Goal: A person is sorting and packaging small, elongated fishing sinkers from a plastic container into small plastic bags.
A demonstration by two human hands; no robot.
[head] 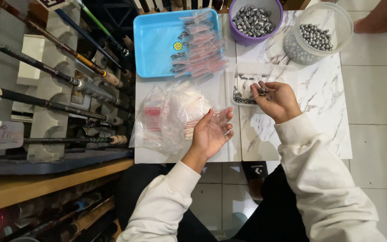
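Note:
My left hand (pixel 212 132) lies palm up over the white table and holds a small clear plastic bag (pixel 222 119). My right hand (pixel 277 100) hovers at the edge of a clear rectangular container (pixel 287 71) and pinches a few grey metal sinkers (pixel 262 91). More sinkers lie inside that container. A heap of empty clear zip bags (pixel 169 114) sits just left of my left hand.
A blue tray (pixel 155 42) holds filled small bags. Behind stand a purple tub (pixel 276 22) of grey sinkers and a clear round tub (pixel 341 27) of metal balls. Fishing rods (pixel 45 98) rest on a rack at left. Another person's bare foot (pixel 381 18) is at top right.

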